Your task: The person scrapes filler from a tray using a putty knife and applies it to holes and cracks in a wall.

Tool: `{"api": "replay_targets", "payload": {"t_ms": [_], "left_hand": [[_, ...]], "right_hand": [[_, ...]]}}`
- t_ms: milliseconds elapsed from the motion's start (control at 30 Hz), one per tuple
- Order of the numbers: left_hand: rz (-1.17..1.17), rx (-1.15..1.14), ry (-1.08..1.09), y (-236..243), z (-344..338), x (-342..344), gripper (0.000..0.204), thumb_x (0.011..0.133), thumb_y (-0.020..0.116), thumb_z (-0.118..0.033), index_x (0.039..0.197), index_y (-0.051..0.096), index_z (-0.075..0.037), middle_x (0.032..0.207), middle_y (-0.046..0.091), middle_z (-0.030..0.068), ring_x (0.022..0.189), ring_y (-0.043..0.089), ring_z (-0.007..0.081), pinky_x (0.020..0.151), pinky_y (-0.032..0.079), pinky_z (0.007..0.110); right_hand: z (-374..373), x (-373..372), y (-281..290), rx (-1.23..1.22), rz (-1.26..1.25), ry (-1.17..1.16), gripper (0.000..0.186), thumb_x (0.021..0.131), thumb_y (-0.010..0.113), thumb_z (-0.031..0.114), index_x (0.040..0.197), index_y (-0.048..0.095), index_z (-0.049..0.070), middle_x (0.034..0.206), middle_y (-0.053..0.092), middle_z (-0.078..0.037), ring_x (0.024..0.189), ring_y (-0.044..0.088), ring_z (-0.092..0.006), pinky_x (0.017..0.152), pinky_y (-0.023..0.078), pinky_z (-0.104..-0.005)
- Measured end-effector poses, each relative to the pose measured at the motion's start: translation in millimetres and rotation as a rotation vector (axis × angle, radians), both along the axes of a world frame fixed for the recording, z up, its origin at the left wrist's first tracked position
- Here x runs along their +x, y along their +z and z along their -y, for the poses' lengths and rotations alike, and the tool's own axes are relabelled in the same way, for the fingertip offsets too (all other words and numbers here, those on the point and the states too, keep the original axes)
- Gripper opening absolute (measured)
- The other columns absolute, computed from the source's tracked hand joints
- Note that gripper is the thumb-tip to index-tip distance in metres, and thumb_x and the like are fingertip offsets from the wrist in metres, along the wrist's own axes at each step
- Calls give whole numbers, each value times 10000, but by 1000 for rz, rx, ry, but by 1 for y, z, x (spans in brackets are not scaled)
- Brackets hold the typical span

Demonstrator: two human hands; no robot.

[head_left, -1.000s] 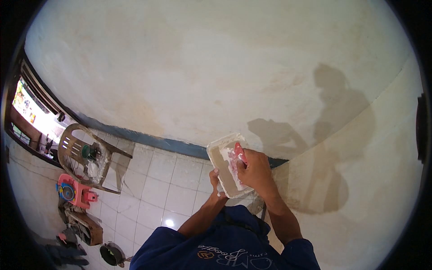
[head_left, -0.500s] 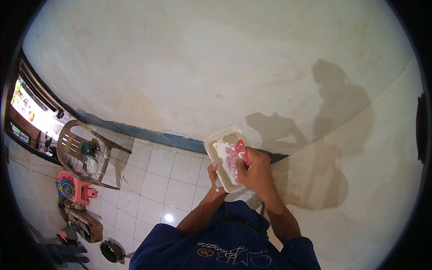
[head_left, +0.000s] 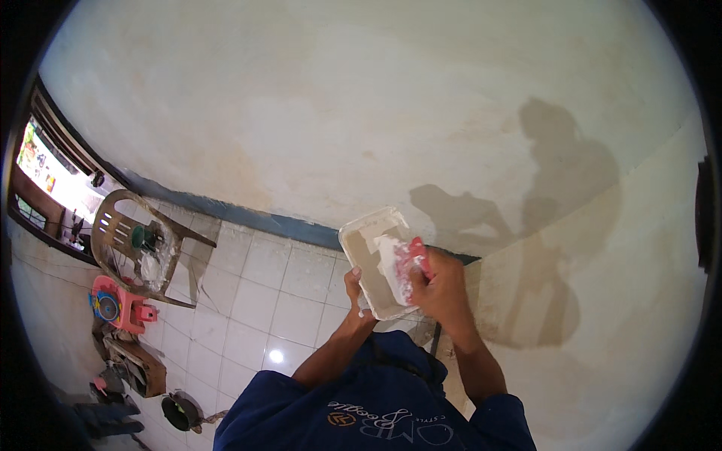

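My left hand (head_left: pixel 353 293) grips the left side of an off-white rectangular container (head_left: pixel 361 222), fingers mostly hidden behind it. Grey-white paste coats the container's inside. My right hand (head_left: pixel 444 289) is closed on a red-handled scraper (head_left: pixel 419 252) inside the container; its broad blade is smeared with white and pinkish paste. Both forearms come up from my dark blue shirt. The container is held out above the tiled floor, near the blue band at the wall's foot.
Pale walls (head_left: pixel 316 113) meet at a corner on the right, with shadows on them. At left are an open doorway (head_left: pixel 60 180), a plastic chair (head_left: pixel 113 218) holding a green container, a pink stool (head_left: pixel 131 316), a worn box (head_left: pixel 150 372) and a dark pot (head_left: pixel 180 410) on white tiles (head_left: pixel 289 323).
Both hands and the container have risen slightly in view. My right hand and the scraper have moved rightward within the container, and the blade lies at a different angle.
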State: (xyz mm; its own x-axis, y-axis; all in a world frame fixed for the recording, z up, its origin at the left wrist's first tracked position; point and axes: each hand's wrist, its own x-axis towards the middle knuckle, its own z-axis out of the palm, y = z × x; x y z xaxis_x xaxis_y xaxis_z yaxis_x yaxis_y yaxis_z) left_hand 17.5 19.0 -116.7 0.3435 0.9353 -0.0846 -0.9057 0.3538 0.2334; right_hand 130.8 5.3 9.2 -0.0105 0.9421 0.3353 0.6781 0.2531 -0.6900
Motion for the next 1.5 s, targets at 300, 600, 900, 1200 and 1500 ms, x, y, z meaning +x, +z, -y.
{"api": "replay_targets", "payload": {"t_ms": [300,600,900,1200,1500], "left_hand": [[46,-11,-34,24,-9,-13,883,730,570,-572,1422,374,-60,1312,514,170,1180,538,332,976,485,477],[39,14,-35,27,-5,1,865,749,562,-552,1445,351,-84,1366,480,165,1219,513,328,1021,450,481],[6,69,-5,12,10,-2,816,808,504,-576,1448,362,-90,1391,481,141,1240,507,285,1035,430,439],[-51,13,-45,13,21,-17,847,784,505,-618,1429,359,-90,1353,478,145,1216,501,299,1014,440,452],[-121,10,-13,12,28,2,836,797,505,-607,1432,354,-85,1348,489,137,1219,505,292,1030,427,451]], "right_hand": [[-11,-7,22,56,-38,12,63,760,626,7,809,594,-15,648,546,-122,549,479,-202,554,430,-306],[-26,22,33,98,-58,35,56,772,623,15,806,586,-11,630,506,-111,524,429,-209,527,397,-323],[-16,-3,42,18,375,92,285,759,590,18,1033,664,6,778,603,-162,659,609,-346,581,483,-400],[14,-12,37,-65,372,31,337,792,589,52,1124,633,19,854,615,-154,717,634,-346,639,509,-434],[20,-18,29,-1,190,26,195,783,605,33,975,622,0,776,595,-177,673,600,-379,596,476,-443]]}}
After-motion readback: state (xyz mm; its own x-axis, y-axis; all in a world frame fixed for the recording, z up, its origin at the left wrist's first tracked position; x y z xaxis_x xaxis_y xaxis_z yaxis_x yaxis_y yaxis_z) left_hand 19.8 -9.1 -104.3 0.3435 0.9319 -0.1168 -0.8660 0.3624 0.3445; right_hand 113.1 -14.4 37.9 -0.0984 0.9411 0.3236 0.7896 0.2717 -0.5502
